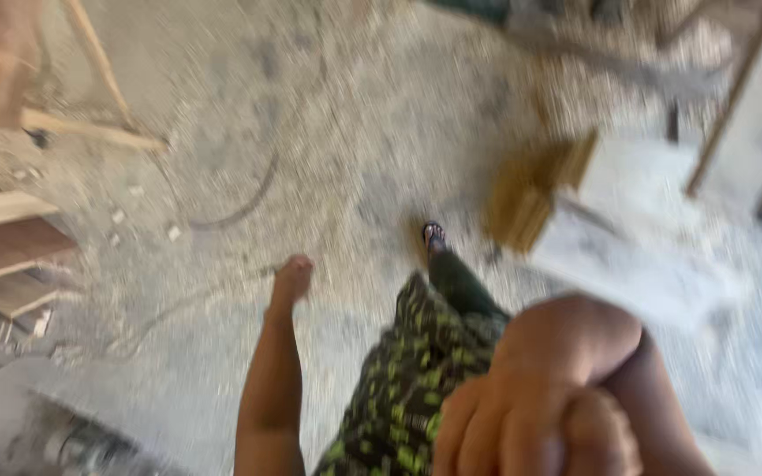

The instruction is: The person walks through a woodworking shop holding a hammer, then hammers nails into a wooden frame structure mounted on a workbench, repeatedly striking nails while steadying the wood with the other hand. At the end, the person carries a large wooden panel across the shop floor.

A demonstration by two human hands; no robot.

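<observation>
Right hand (540, 414) fills my lower view, fingers curled tight, can't tell if holding anything. Left hand (293, 278) hangs loose by the hip, fingers curled, empty. Nearest thing: wood block (535, 194) on the floor (354, 115), ahead-right, closer to right hand.

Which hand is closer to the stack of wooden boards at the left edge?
Left. The left hand hangs over the floor just right of the wooden boards; the right hand is curled close to the camera, far right of them.

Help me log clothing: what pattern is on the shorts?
Dark shorts with yellow-green marks, blurred, head view.
</observation>
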